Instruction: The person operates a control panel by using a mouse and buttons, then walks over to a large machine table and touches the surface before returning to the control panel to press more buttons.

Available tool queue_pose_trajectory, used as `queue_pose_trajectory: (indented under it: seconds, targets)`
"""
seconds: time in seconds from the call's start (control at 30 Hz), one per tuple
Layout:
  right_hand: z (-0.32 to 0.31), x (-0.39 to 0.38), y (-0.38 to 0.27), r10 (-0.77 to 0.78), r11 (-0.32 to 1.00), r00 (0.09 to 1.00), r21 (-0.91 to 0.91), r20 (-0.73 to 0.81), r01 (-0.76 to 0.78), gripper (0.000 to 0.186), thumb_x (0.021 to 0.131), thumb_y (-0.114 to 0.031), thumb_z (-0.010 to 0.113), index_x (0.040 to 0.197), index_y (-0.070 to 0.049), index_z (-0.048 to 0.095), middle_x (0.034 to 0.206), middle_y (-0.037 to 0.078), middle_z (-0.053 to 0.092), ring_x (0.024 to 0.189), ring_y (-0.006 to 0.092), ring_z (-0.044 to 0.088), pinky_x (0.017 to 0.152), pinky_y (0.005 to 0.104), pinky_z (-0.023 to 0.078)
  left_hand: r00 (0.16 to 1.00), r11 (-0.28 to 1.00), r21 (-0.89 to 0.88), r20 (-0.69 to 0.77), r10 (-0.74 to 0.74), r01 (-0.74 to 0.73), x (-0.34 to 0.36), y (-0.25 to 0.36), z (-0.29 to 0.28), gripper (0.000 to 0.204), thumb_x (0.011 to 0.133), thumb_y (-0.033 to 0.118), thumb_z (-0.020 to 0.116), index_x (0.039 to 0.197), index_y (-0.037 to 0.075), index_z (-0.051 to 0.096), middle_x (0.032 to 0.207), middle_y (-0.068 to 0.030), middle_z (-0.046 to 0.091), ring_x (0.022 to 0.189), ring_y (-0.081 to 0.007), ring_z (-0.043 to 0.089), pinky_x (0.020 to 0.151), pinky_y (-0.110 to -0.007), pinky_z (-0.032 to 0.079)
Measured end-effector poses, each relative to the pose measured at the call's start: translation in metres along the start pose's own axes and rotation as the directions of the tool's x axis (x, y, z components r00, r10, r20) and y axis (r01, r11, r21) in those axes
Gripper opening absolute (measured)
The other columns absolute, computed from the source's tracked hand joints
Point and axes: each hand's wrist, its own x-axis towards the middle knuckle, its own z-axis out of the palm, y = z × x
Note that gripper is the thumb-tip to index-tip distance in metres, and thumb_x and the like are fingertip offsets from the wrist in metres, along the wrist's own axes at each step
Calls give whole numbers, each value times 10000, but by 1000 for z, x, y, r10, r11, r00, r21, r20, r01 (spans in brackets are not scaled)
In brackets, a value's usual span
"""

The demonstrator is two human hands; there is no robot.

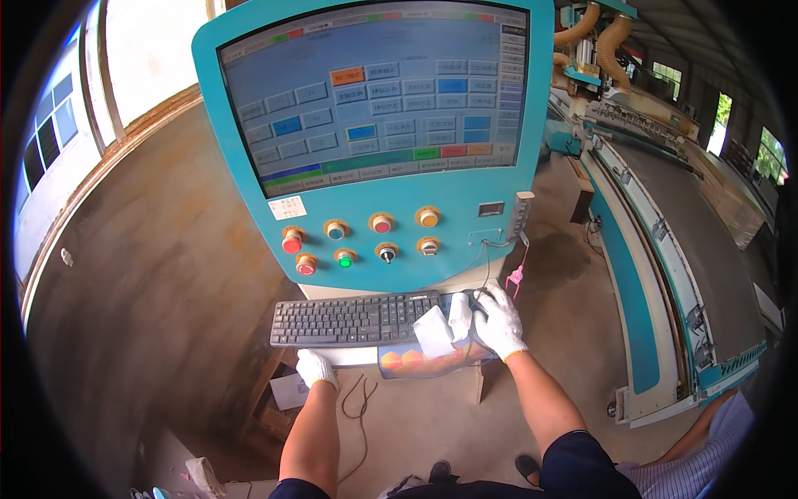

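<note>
A dark mouse, just right of the frame's centre, sits largely hidden under the white-gloved right hand, whose fingers are bent over it, grasping it. The gloved left hand, lower left of centre, is at the near edge of the worktop; its fingers are partly hidden, so whether they are clenched or released I cannot tell.

The black keyboard carries white key legends and a small pale maker's mark near its upper right corner. Beside it, a white sheet and a white cylindrical object lie over a mouse pad printed with orange shapes.

At upper centre, the screen shows rows of captioned buttons in grey, blue and orange, with green and red ones along the bottom; the captions are too blurred to read. Below its lower left corner, a white label bears small dark print, also illegible, above the coloured push buttons.
</note>
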Motion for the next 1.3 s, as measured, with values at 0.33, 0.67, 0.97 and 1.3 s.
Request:
queue_pose_trajectory:
  seconds: [0.33, 0.67, 0.97, 1.3]
  targets:
    - [-1, 3, -2, 1, 1000, 1000, 1, 25, -1, 394, 786, -126, 683, 1179, -106, 689, 1398, 164, 546, 1302, 358, 518, 1076, 432, 453, 995, 939, 329, 24, 97, -99, -20, 30, -19, 186, 986, 119, 456, 956, -1, 596, 920, -251, 706, 837, -375, 727, 689, -459, 592]
    - [2, 4, 1, -36, 999, 999, -16, 1, 36, 405, 807, -143, 674, 1210, -119, 674, 1368, 168, 546, 1272, 364, 528, 1062, 448, 454, 999, 999, -37, -7, -37, 37, 0, 3, 3, 210, 984, 133, 449, 981, -21, 591, 944, -292, 693, 872, -440, 702, 757, -511, 572]
    - [0, 3, 3, -5, 1000, 1000, -4, 15, 5, 406, 801, -140, 677, 1207, -121, 678, 1368, 169, 548, 1278, 363, 522, 1068, 447, 451, 998, 992, -109, 40, -53, 57, -1, 6, 3, 193, 994, 129, 459, 989, -18, 583, 933, -268, 699, 864, -414, 708, 741, -472, 578]
    - [-1, 3, 2, 3, 1000, 1000, -28, 4, -3, 391, 798, -149, 668, 1188, -126, 682, 1352, 170, 558, 1274, 361, 527, 1062, 448, 456, 998, 993, -97, -2, -61, 60, -11, 19, -3, 201, 1001, 122, 434, 996, -4, 591, 920, -250, 705, 833, -385, 717, 708, -446, 582]
